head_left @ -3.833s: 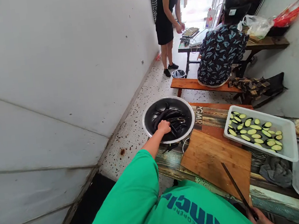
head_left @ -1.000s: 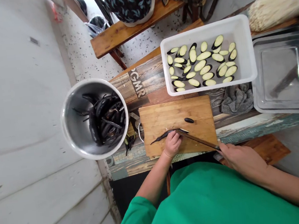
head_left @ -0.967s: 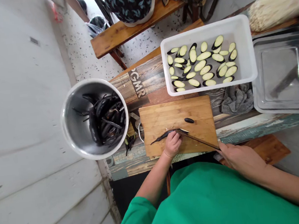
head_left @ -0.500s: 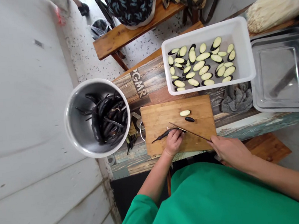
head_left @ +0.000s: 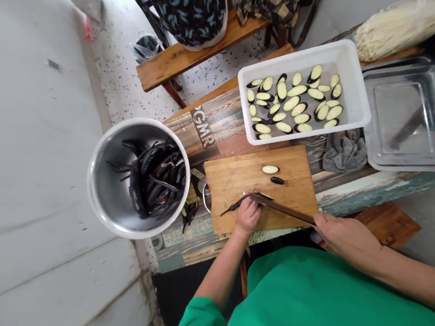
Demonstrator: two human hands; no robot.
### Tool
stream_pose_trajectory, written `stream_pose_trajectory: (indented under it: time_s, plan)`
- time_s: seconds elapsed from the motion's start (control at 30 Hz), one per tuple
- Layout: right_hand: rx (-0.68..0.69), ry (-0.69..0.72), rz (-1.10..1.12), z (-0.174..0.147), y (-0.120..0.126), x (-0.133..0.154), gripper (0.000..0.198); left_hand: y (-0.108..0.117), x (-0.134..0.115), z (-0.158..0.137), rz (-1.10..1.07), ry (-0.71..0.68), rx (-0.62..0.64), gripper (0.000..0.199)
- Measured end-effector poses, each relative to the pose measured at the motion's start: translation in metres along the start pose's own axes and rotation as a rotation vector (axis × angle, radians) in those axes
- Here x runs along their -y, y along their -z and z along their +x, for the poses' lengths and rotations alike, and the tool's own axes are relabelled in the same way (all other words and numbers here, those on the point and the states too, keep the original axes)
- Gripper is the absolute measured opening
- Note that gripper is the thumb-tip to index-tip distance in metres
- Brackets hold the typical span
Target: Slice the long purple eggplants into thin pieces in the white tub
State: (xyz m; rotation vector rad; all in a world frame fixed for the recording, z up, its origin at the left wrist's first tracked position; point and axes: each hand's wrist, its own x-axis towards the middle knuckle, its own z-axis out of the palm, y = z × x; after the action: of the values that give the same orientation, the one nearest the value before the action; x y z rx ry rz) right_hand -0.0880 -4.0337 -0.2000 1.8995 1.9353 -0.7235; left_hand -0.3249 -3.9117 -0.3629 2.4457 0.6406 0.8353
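Observation:
My left hand (head_left: 248, 215) is closed on a thin dark eggplant (head_left: 233, 206), pressing it against the wooden cutting board (head_left: 226, 175). My right hand (head_left: 337, 231) grips the handle end of a knife (head_left: 286, 209). Its blade is tilted, with the tip end beside my left fingers at the eggplant's right end. A pale slice shows partly behind the blade. Further up the board lie an oval slice (head_left: 270, 169) with its cut face up and a dark-skinned piece (head_left: 277, 180).
Left of the board, a metal pot (head_left: 102, 196) holds whole eggplants; dark stem scraps (head_left: 189, 215) lie beside it. Beyond the board stands a white tub (head_left: 308, 135) with many eggplant slices. A grey cloth (head_left: 344, 152) and a clear plastic container (head_left: 410, 111) are at right. A person (head_left: 189, 10) is across the table.
The knife has turned from edge-on to showing its flat side, and its tip end has shifted slightly. My left hand has moved slightly left along the eggplant. The whole view has shifted a little.

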Motion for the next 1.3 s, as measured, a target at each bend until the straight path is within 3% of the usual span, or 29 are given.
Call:
stream_pose_trajectory:
  time_s: [0.2, 0.3, 0.47, 0.63, 0.73, 0.93, 1.03, 1.17, 1.3]
  plan:
    - [0.016, -0.036, 0.024, 0.0, 0.001, 0.006, 0.011, -0.004, 0.002, -0.005, -0.099, 0.118, -0.012, 0.02]
    - [0.06, -0.07, 0.047, 0.024, 0.0, 0.016, 0.008, -0.001, 0.0, 0.001, -0.04, 0.029, -0.035, 0.017]
    - [-0.034, -0.126, 0.117, 0.062, -0.006, 0.033, 0.031, 0.004, -0.007, 0.015, 0.03, -0.068, -0.051, 0.011]
    - [-0.103, -0.076, 0.114, 0.032, 0.002, 0.024, 0.026, 0.007, -0.011, 0.022, 0.133, -0.043, -0.147, 0.009]
    - [-0.053, -0.002, 0.061, 0.012, 0.009, 0.018, 0.015, 0.009, -0.011, 0.021, 0.09, -0.042, -0.152, 0.013]
    - [0.037, -0.029, 0.029, 0.008, 0.014, 0.015, 0.013, 0.007, -0.006, 0.009, 0.013, 0.053, -0.103, 0.016]
    - [0.071, -0.047, 0.048, 0.02, 0.018, 0.022, 0.015, 0.005, -0.004, 0.007, 0.003, 0.016, -0.114, 0.015]
    - [0.118, -0.104, 0.115, 0.06, 0.016, 0.038, 0.03, 0.005, -0.003, 0.007, 0.004, 0.003, -0.1, 0.015]
    - [0.069, -0.175, 0.192, 0.083, 0.005, 0.038, 0.038, 0.008, -0.004, 0.008, -0.012, 0.049, -0.097, 0.02]
